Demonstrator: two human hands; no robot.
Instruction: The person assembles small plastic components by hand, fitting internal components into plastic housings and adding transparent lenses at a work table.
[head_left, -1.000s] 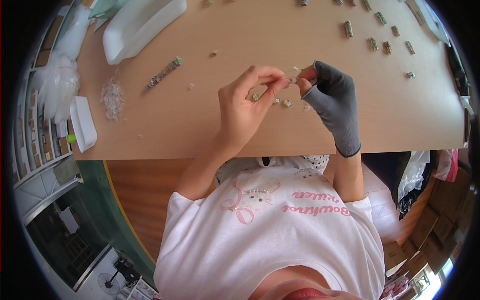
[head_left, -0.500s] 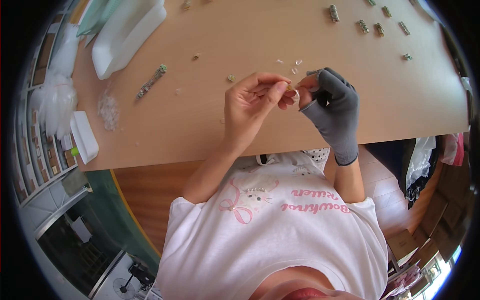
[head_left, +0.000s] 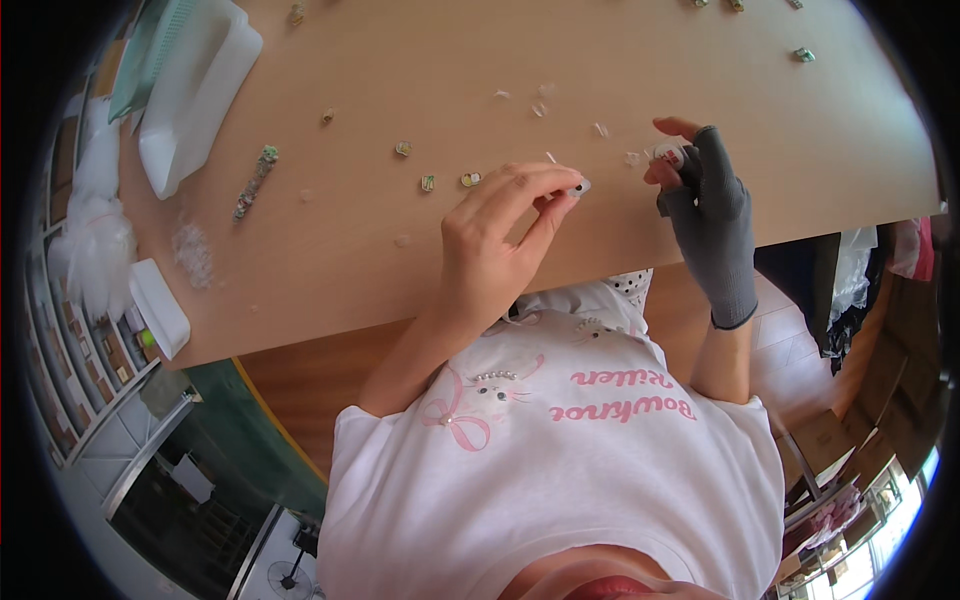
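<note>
Over the table my bare left hand [head_left: 505, 230] is closed, thumb and forefinger pinching a small pale piece with a dark spot [head_left: 578, 187]. To its right my right hand [head_left: 712, 215], in a grey glove with bare fingertips, has its fingers curled around a small white object with red marks [head_left: 668, 155]; its forefinger sticks out. What the white object is, I cannot make out. Next to my left hand lie a small gold-and-white piece [head_left: 471, 180], a green-and-white one [head_left: 428, 183] and another small piece [head_left: 403, 149].
Clear plastic scraps [head_left: 540, 110] lie scattered beyond my hands. A stacked column of small pieces [head_left: 256, 183] lies left, near a heap of clear bits [head_left: 192, 255]. White trays [head_left: 160, 310] and a green basket [head_left: 150, 65] stand at the left edge. More small pieces [head_left: 804, 55] lie far right.
My hands, together before, have moved apart, the right one to the right. A white object with red marks now shows in it. More small pieces and scraps lie on the table. The view has shifted.
</note>
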